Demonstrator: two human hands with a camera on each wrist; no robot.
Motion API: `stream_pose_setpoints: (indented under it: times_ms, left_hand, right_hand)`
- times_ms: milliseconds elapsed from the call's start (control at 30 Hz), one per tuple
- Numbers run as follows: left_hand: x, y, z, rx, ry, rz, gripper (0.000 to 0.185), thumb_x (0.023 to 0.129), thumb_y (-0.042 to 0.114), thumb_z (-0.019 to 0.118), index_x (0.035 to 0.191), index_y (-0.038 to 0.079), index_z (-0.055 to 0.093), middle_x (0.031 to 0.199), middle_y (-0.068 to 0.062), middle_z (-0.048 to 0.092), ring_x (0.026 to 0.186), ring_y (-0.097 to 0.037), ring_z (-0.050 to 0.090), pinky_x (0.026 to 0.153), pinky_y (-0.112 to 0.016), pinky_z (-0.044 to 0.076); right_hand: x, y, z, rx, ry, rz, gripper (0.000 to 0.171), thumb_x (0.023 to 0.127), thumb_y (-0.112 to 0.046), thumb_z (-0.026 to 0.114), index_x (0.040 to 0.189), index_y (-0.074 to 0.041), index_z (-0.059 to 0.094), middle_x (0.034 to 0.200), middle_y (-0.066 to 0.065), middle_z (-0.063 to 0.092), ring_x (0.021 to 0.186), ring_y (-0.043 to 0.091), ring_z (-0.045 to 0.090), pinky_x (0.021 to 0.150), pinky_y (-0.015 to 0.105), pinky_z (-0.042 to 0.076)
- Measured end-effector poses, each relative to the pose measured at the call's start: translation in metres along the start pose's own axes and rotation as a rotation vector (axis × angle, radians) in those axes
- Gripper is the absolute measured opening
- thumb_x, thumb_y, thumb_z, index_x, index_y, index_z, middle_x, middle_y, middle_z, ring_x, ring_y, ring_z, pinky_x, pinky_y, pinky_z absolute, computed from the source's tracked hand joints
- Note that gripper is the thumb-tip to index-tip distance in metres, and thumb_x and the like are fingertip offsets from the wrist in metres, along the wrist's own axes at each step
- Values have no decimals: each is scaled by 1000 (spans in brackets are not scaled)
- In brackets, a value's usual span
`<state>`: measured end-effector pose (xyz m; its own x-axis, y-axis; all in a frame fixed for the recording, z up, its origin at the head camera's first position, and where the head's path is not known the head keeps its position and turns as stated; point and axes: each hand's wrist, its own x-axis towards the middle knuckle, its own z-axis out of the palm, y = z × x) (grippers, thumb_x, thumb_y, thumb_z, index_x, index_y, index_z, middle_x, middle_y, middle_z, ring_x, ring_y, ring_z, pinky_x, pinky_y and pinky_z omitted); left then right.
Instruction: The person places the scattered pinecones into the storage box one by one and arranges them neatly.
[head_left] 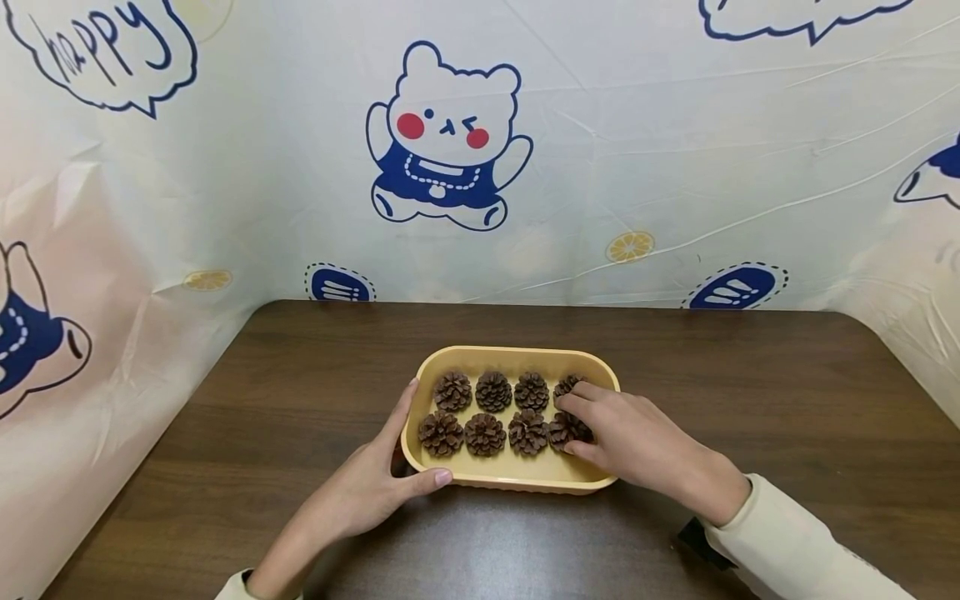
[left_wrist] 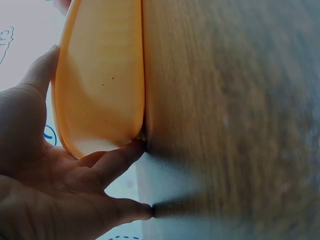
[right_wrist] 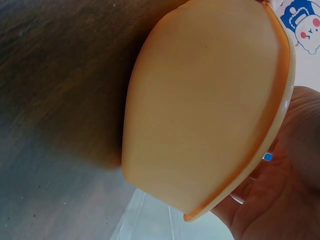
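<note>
A yellow plastic tray [head_left: 517, 482] with rounded corners sits on the table and holds several brown pine cones [head_left: 484, 434] in two rows. My left hand [head_left: 367, 487] rests against the tray's left end, thumb on the near rim and straight fingers along the side. In the left wrist view its fingers spread low against the tray's outer wall [left_wrist: 100, 75]. Reaching over the right end, my right hand [head_left: 637, 437] pinches the near-right pine cone [head_left: 567, 429] between thumb and fingers. Those fingers partly cover the far-right cone [head_left: 567, 385]. In the right wrist view, the tray wall [right_wrist: 205, 100] hides the fingertips.
The dark brown wooden table [head_left: 300, 375] spreads out on all sides of the tray. A pale printed sheet [head_left: 637, 125] with cartoon bears hangs behind the table and along both sides. Below the right sleeve [head_left: 795, 533] shows a small dark object [head_left: 703, 543].
</note>
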<state>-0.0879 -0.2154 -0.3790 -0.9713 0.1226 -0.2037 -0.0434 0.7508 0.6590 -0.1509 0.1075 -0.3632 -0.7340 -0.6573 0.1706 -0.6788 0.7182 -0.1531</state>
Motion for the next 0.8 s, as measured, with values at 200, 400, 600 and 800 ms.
stream_pose_setpoints:
  times_ms: [200,400,600,800]
  left_hand:
    - [-1,0,0,1,-1,-5,117,87,62,78,166,47,-7,161,-31,41,137,-57,51,110,-74,39]
    - [-1,0,0,-6,1,-3,116,87,61,78,166,46,-6,161,-30,41,137,-56,51,110,-73,39]
    - [-2,0,0,-24,-2,1,117,88,60,78,166,46,-7,164,-28,37,139,-55,49,112,-73,37]
    - [-3,-1,1,-48,-5,7,119,88,60,78,167,43,-10,168,-25,30,144,-53,44,115,-72,34]
  right_hand:
    - [0,1,0,2,1,-2,40,86,-24,87,121,-10,72,105,-1,67,76,12,64,64,36,58]
    - [-1,0,-3,22,-4,13,43,88,-25,86,125,-9,71,112,2,69,81,14,68,69,38,60]
    - [-6,2,-11,54,38,41,49,90,-24,84,133,-7,68,128,9,70,99,23,73,81,44,62]
    - [-20,14,-16,40,167,85,52,92,-24,81,137,-2,66,135,19,68,121,37,68,96,54,59]
